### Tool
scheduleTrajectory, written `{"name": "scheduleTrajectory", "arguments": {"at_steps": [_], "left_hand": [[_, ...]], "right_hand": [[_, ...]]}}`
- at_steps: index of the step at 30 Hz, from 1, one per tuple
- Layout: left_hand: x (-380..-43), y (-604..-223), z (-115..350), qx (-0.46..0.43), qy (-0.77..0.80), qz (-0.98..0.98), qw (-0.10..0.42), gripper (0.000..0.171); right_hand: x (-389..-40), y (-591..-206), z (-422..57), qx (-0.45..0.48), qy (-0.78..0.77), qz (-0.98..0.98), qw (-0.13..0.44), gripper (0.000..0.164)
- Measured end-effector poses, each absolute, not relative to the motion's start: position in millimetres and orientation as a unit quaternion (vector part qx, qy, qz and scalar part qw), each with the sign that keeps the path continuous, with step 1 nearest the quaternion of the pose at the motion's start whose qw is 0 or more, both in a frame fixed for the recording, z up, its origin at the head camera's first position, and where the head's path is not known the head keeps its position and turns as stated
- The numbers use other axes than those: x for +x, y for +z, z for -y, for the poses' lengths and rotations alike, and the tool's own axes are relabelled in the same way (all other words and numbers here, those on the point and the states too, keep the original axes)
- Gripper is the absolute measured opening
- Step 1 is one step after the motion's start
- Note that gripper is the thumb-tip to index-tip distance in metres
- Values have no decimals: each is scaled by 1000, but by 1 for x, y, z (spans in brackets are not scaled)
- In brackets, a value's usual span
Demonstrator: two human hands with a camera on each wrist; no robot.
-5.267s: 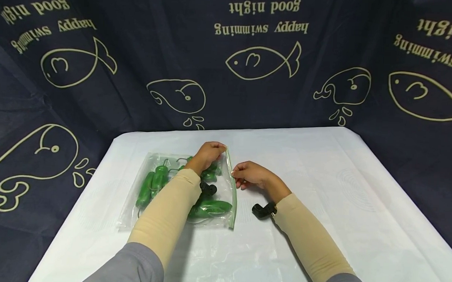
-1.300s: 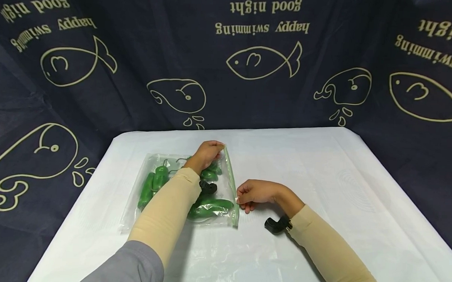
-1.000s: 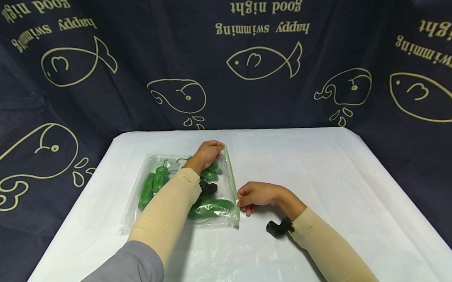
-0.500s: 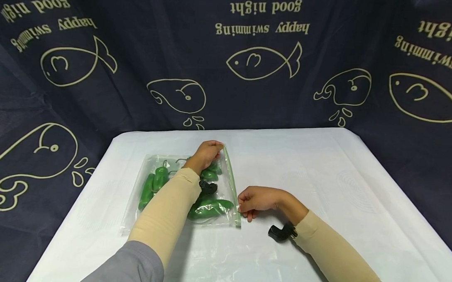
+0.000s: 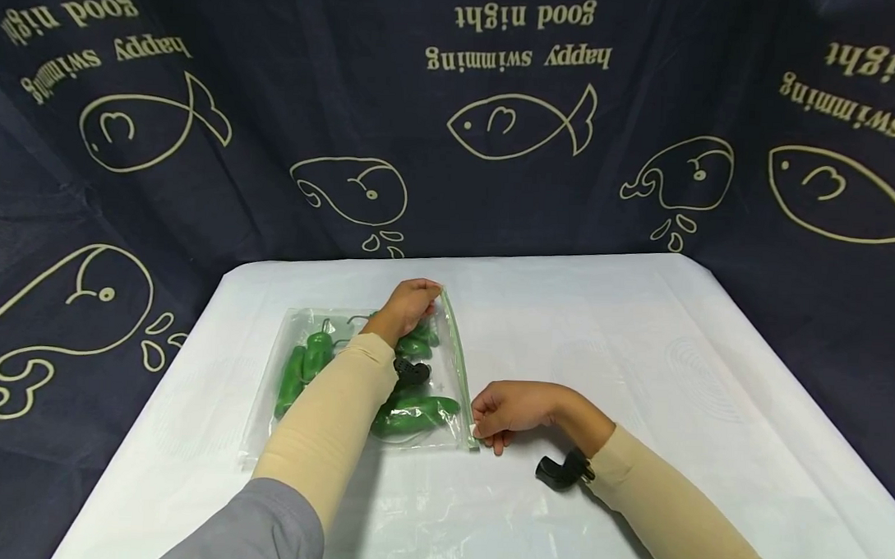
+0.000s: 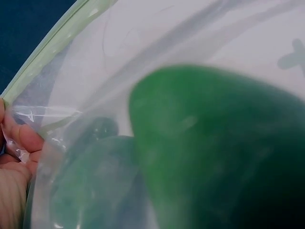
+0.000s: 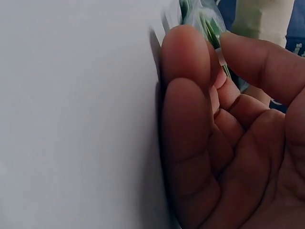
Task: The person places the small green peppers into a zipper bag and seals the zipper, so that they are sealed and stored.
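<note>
A clear zip bag (image 5: 444, 382) lies flat on the table with several green peppers (image 5: 416, 416) inside. Along its right side runs a pale green zip strip (image 5: 456, 346). My left hand (image 5: 410, 304) pinches the bag's far corner at the top of that strip; in the left wrist view a large pepper (image 6: 190, 133) shows close up through the plastic. At the strip's near end, my right hand (image 5: 513, 412) pinches a small white slider (image 5: 474, 431) between thumb and forefinger. The right wrist view shows the slider (image 7: 219, 56) at the fingertips. My left forearm hides part of the bag.
White cloth covers the table (image 5: 623, 343). A dark fabric backdrop (image 5: 524, 208) with fish and whale drawings rises behind and at both sides. A black wrist camera (image 5: 565, 470) sits low beside the right wrist, over the tabletop.
My right hand has slid along the zip strip from its upper middle to the near end, carrying the white slider toward me. My left hand has stayed nearly still at the far corner.
</note>
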State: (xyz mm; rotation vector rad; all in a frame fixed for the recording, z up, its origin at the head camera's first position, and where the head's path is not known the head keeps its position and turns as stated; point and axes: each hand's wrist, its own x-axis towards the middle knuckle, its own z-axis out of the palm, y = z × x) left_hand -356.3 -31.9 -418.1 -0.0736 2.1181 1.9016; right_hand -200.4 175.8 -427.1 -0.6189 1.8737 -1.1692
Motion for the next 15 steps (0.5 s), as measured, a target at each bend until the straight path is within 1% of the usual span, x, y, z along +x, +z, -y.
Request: {"name": "scheduleTrajectory", "arguments": {"at_steps": [8,15], "left_hand": [[-357,-417,31,-26,665,-733,143,21],[-355,-417,31,-25,666,-731,147,20]], "right_hand": [[-196,-425,-177,-254,-453,-753,404,19],[-196,-424,-178,-257,-459,-745,410,18]]}}
